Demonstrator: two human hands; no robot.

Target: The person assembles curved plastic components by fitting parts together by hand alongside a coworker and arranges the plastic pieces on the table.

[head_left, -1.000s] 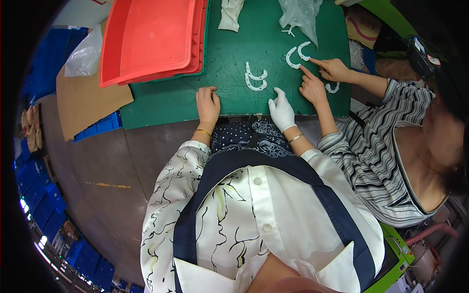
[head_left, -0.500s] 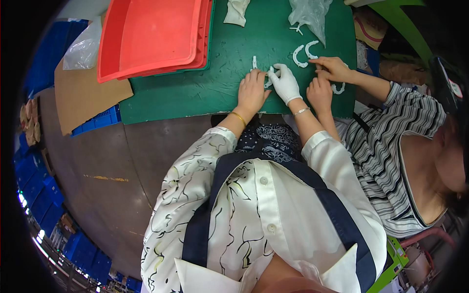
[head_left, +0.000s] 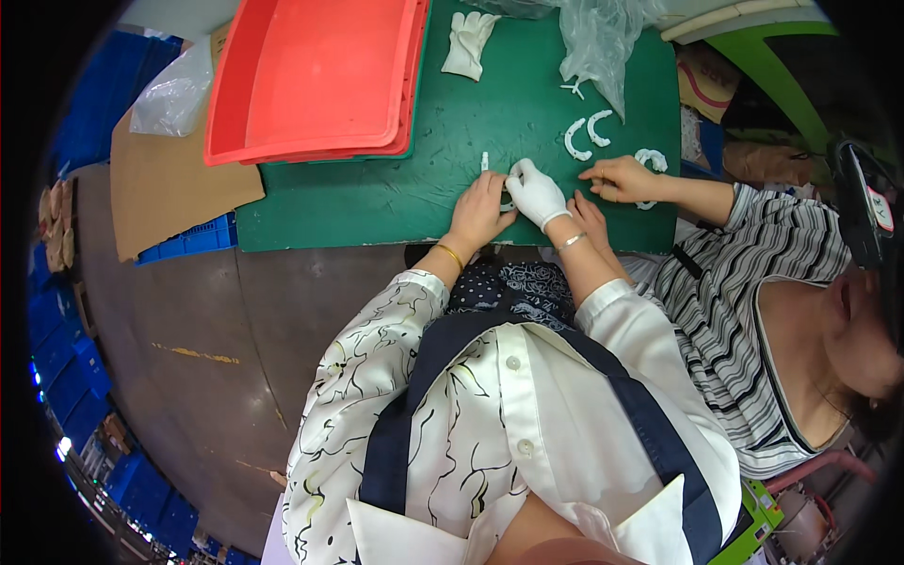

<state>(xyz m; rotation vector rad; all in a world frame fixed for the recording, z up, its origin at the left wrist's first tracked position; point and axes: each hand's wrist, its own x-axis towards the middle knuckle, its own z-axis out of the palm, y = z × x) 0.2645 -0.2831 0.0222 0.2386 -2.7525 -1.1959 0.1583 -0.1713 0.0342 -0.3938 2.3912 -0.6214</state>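
Observation:
My bare left hand [head_left: 478, 211], with a gold-coloured bracelet at its wrist, rests low over the green table [head_left: 358, 207], fingers bent together. Right beside it is my right hand [head_left: 540, 195] in a white glove, thumb and fingers pinched. Between them a small white plastic part [head_left: 508, 204] shows partly; both hands are closed on it, and most of its shape is hidden. A short white stick-like piece [head_left: 485, 161] lies just beyond my left fingertips. Two curved white plastic parts [head_left: 575, 139] [head_left: 598, 128] lie farther off to the right.
Stacked red trays [head_left: 320, 85] stand at the left. A white glove [head_left: 468, 45] and a clear plastic bag [head_left: 598, 47] lie at the back. At the right a co-worker's hand [head_left: 626, 179] reaches in near more white parts [head_left: 651, 159]; another hand [head_left: 590, 222] is beside my right wrist.
The view has shifted, so the table sits lower in it. My gloved hand has turned and closed in against my left hand. The co-worker's hands have drawn back slightly from the curved parts.

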